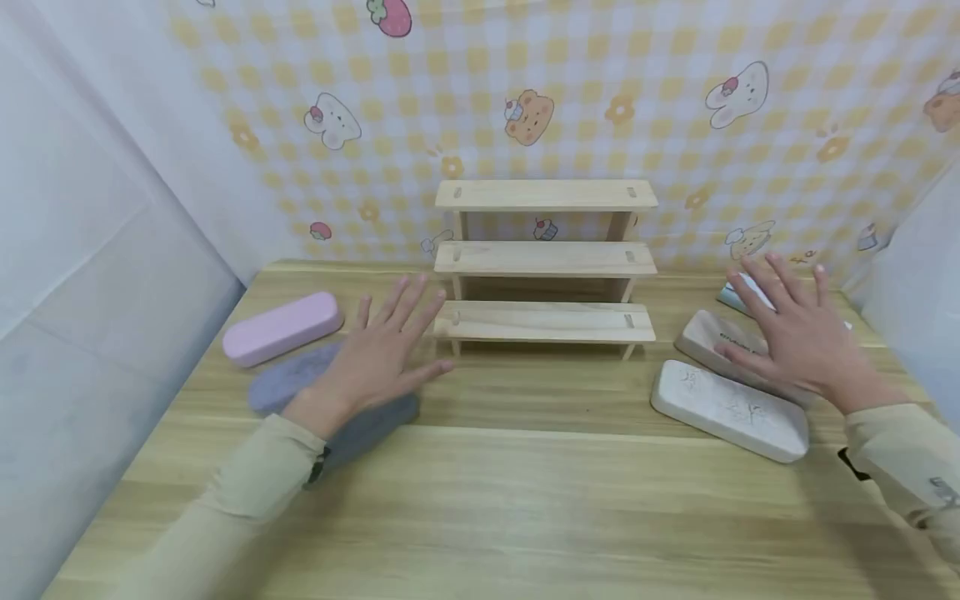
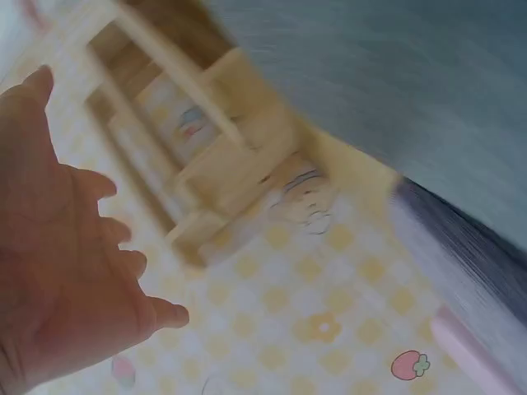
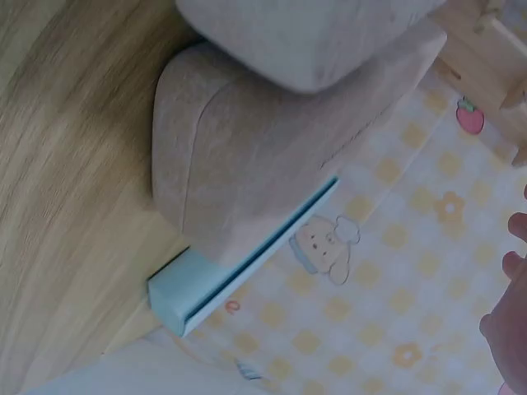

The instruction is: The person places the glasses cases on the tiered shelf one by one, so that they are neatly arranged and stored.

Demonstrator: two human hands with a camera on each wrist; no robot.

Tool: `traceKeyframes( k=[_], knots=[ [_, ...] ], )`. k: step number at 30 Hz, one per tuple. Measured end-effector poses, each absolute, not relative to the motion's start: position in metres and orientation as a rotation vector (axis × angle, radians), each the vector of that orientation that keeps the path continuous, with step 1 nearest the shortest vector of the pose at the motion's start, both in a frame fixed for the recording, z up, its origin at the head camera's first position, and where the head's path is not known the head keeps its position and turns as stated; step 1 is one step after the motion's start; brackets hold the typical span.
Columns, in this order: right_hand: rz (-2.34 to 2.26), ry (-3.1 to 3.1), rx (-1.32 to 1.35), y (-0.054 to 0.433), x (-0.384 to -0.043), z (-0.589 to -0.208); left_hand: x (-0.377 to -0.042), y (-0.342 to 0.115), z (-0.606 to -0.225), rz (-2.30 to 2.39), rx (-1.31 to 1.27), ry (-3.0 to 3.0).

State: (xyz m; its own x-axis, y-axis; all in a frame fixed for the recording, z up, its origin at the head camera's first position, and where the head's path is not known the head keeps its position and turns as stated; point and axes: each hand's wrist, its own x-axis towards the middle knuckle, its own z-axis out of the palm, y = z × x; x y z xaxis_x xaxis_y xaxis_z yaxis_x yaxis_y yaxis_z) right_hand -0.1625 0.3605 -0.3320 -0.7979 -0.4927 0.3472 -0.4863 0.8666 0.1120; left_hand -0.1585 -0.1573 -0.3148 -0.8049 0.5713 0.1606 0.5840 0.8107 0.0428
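My left hand (image 1: 375,358), fingers straight and spread, hovers over a purple-grey glasses case (image 1: 288,382) and a blue-grey glasses case (image 1: 382,423), partly hiding both. A pink glasses case (image 1: 283,329) lies farther left. With its fingers likewise spread, my right hand (image 1: 806,342) is above a taupe glasses case (image 1: 705,333) bearing dark lettering. In front of that lies a whitish case (image 1: 727,408) with a plant drawing. Behind, a light blue case (image 3: 177,292) is partly covered by the hand in the head view. Neither hand holds anything.
A three-step wooden rack (image 1: 546,257) stands at the back middle of the wooden table (image 1: 510,517), between the two groups of cases. A yellow-checked cloth (image 1: 585,67) with cartoon animals hangs behind it. Whitish walls (image 1: 75,250) flank the table.
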Motion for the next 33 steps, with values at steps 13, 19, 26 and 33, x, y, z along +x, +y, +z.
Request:
traceKeyframes(
  k=[13,19,26,33],
  knots=[
    [0.108,-2.730,0.553,0.406,-0.156,-0.330,-0.133,-0.131,-0.306,-0.361,-0.838,-2.917],
    [0.281,-2.778,0.515,0.423,-0.159,-0.336,-0.128,-0.126,-0.312,-0.410,-0.823,-2.940],
    [0.465,-2.888,0.306,0.439,-0.155,-0.342,-0.133,-0.127,-0.323,-0.505,-0.779,-3.005],
    [0.555,-2.912,0.154,0.453,-0.153,-0.353,-0.138,-0.122,-0.332,-0.508,-0.791,-3.011]
  ],
)
